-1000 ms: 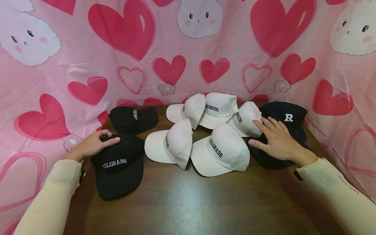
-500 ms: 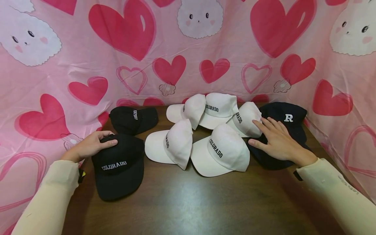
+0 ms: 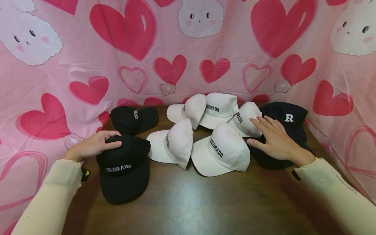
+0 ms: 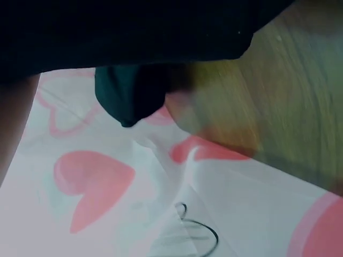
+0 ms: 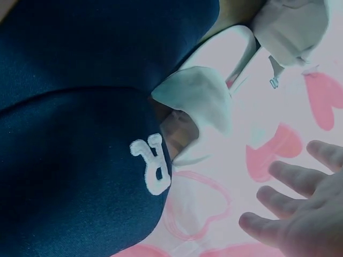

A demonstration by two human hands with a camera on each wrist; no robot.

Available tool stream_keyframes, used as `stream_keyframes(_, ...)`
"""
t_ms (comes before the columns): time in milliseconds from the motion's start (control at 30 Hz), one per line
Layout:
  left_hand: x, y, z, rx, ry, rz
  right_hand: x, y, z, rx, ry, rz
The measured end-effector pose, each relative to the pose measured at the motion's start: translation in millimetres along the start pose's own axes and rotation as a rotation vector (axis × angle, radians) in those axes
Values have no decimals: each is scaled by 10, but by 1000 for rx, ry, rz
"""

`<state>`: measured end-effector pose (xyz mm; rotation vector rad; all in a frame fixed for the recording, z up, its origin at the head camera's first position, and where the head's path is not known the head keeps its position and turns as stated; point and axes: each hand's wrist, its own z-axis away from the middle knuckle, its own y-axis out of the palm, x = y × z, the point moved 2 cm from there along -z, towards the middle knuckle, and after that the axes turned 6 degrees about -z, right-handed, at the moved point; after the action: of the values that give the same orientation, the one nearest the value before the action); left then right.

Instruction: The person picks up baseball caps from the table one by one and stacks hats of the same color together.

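At the left of the head view, my left hand (image 3: 95,146) grips the crown of a black COLORADO baseball cap (image 3: 124,182), thumb on the front and fingers behind. Its brim points toward me. That cap's dark edge (image 4: 161,37) fills the top of the left wrist view. Behind it lies another black cap (image 3: 126,120). My right hand (image 3: 276,142) hovers with straight, spread fingers over the navy caps at the right; one navy cap (image 3: 293,112) bears a white R, and a second navy cap (image 3: 264,160) is partly hidden under the hand. Fingertips overlap a white cap (image 3: 251,117).
Several white COLORADO caps stand mid-table, including a front one (image 3: 221,150) and one left of it (image 3: 177,143). The brown wooden table (image 3: 194,202) extends in front. A pink heart-patterned cloth (image 3: 191,49) hangs around the back and sides.
The left hand and the black cap it grips have shifted slightly right and toward me, and the cap now overlaps the neighbouring white brim. The right hand has barely moved.
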<state>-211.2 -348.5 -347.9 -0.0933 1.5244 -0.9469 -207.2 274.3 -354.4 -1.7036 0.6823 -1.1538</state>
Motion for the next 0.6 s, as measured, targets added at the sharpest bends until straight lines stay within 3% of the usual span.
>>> stream_keyframes(233, -121, 122, -84, 102, 63, 70, 51, 9, -20, -26, -44, 5)
stream_keyframes(600, -186, 308, -215, 173, 114, 105, 125, 50, -59, -42, -84, -1)
